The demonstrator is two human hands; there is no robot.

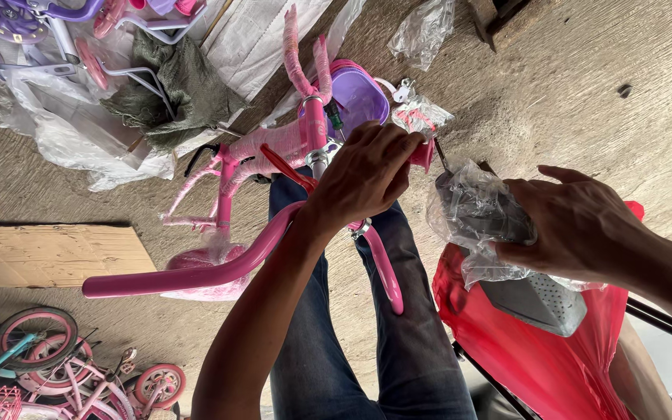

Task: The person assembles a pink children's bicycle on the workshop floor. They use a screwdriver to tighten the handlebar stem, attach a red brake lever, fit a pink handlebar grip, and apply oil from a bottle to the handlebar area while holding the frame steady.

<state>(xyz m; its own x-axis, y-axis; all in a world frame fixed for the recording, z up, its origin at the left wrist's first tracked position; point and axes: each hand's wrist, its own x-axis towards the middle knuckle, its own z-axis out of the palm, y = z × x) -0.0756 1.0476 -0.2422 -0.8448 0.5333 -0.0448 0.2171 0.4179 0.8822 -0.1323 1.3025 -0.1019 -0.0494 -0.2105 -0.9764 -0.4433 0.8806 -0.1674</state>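
- Plainly, the left hand [367, 175] is closed over the middle of the pink handlebar [196, 272], at the clamp where it meets the stem of the small pink bicycle frame [274, 144]. The frame stands propped between the person's jeans-clad legs [398, 327], and nothing else seems to steady it. If that grip loosens, I judge the bar could swing round and the frame tip onto the concrete floor [569, 85].
- The right hand [585, 225] is clamped on a grey saddle [538, 299] half out of its clear plastic wrap [472, 206], resting on a red plastic bag [538, 358]. The film looks slick and loose, so the saddle could slide out of the fingers or off the bag.
- With each hand busy on a different part, neither is free to catch the other's load, and a slip on one side would likely go unchecked.
- The frame tubes are wound in pink protective wrap. A hand shifted onto that wrap would probably hold poorly.
- A purple basket [355, 97] and a small bag of fittings [421, 117] sit just beyond the stem. A swinging bar could knock them, and small pieces might scatter on the floor.
- Loose plastic sheeting [64, 140] and other small bicycles [64, 373] lie nearby, so anything dropped could roll among them and be hard to find.
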